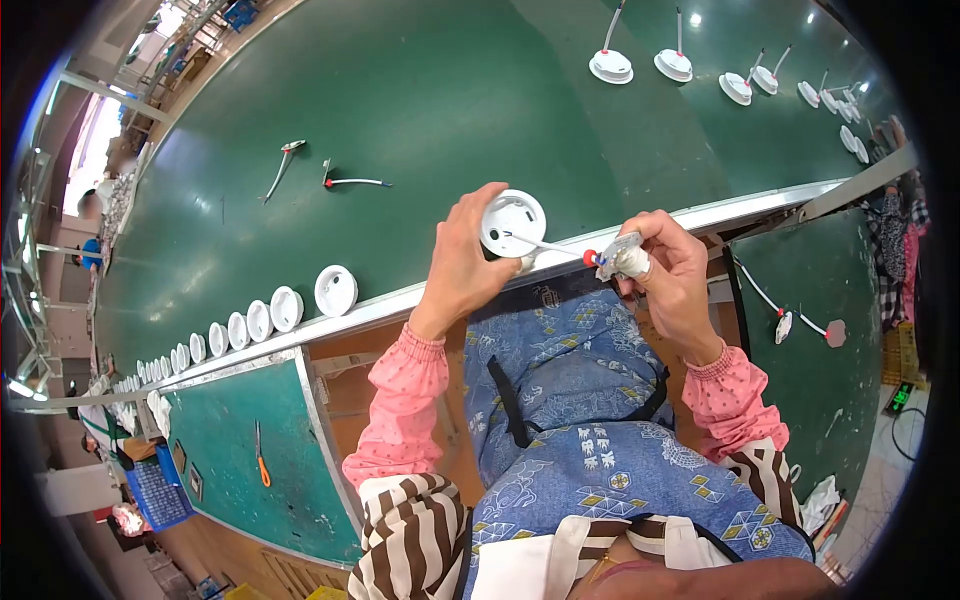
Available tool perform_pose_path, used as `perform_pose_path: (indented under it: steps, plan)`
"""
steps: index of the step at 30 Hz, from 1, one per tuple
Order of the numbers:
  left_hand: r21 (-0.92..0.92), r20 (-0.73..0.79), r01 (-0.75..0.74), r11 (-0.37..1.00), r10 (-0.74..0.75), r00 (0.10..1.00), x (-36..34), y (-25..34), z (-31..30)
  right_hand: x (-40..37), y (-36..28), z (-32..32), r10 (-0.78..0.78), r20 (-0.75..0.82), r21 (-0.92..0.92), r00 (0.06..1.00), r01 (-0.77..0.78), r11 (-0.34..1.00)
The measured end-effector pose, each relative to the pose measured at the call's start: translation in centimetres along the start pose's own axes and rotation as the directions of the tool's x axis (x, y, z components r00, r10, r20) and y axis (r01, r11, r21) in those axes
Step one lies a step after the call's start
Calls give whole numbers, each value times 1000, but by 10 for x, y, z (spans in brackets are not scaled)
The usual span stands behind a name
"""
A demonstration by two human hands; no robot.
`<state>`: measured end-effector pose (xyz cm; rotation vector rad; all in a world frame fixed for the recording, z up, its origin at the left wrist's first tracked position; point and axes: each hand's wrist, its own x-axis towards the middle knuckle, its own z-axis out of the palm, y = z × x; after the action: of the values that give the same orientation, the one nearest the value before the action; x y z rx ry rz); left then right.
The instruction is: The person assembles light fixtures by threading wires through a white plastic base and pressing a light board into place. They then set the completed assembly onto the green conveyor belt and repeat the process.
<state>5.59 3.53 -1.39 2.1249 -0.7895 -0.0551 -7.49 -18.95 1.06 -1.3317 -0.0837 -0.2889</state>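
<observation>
My left hand (468,262) grips a round white plastic housing (513,222) by its side, with the hollow face turned toward me. In my right hand (670,275) is a short white cable (548,243) with a red grommet (590,258) on it, pinched near the grommet. Some fingers of this hand have whitish wrapping on them, and what else they hold is partly hidden. The cable's free end reaches the inside of the housing. Both hands are over the front edge of the green table.
A row of white housings (336,290) lines the table's front edge on the left. Two loose cable pieces (357,182) lie farther back. Finished-looking discs with cables (611,66) stand at the back right. Orange-handled scissors (263,470) lie on the lower left surface; cables (782,325) lie right.
</observation>
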Motion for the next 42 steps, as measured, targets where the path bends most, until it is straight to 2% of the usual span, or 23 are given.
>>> perform_pose_path:
  steps: [6, 9, 12, 13, 14, 17, 20, 23, 32, 38, 41, 42]
  plan:
    - [39, 54, -41, 998, 38, 998, -11, 23, -7, -3, -3, -1, 17, 103, -130, 995, -4, 992]
    - [55, 48, -83, 995, 81, 996, -14, 29, -9, -6, -5, 7, 23, 72, -127, 997, -13, 992]
    - [62, 30, -135, 989, 133, 991, -20, 42, -4, -8, -1, 18, 33, -21, -307, 999, -38, 951]
    - [63, 23, -152, 986, 151, 988, -22, 48, -1, -6, 9, 22, -79, -43, -390, 996, 57, 919]
    - [59, 17, -159, 986, 158, 987, -25, 54, 2, -7, 6, 25, -109, -41, -458, 993, 78, 886]
    - [74, -1, -158, 985, 159, 987, -35, 68, 8, -8, -5, 34, -174, -17, -617, 985, 127, 776]
    - [108, 3, -156, 982, 157, 988, -42, 74, 9, -12, -7, 38, -187, 21, -658, 982, 154, 737]
    - [102, 26, -124, 987, 122, 992, -44, 80, 11, -14, -8, 42, -244, 78, -678, 967, 231, 698]
    - [8, -20, -197, 980, 197, 980, -46, 77, 22, -14, -15, 34, -164, 121, -631, 979, 203, 749]
    - [-39, -19, -222, 974, 222, 975, -44, 77, 27, -17, -13, 29, -174, 131, -621, 976, 218, 753]
    - [-106, -24, -218, 970, 216, 976, -45, 76, 30, -16, -13, 23, -52, 121, -507, 991, 107, 855]
    - [-106, -25, -225, 969, 223, 974, -45, 76, 32, -17, -13, 23, -72, 118, -503, 990, 122, 856]
